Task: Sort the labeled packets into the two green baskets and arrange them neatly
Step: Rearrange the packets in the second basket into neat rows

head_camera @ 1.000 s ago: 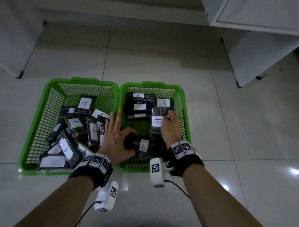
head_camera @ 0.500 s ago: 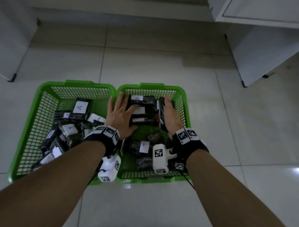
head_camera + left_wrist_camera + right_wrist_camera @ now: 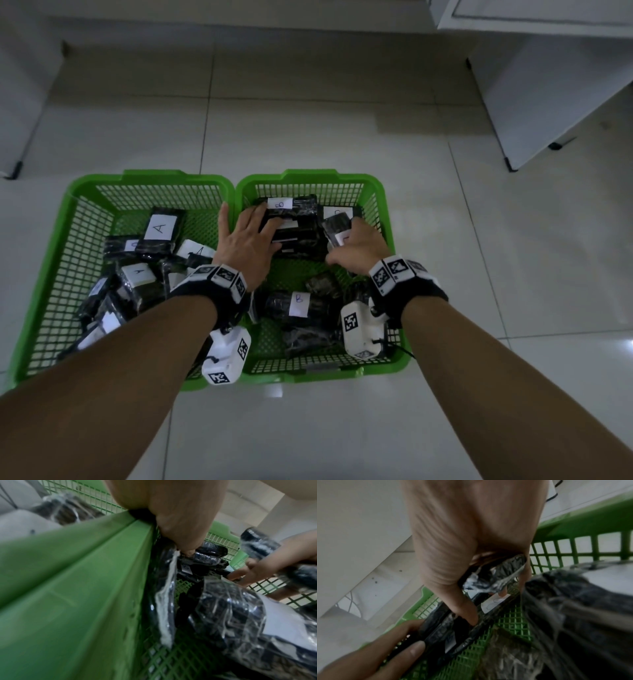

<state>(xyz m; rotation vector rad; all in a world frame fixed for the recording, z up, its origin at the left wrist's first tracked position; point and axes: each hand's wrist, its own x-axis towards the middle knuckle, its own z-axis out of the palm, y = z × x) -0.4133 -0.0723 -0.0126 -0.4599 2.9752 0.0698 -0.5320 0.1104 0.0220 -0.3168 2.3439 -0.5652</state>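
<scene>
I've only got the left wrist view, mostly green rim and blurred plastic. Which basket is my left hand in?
Observer: The left hand lies flat on the stack at the far end of the right basket.
Operator: What letter is on that stack?
Observer: Its top label reads B.
Operator: And the other basket?
Observer: The left basket holds A packets, jumbled rather than stacked.
</scene>
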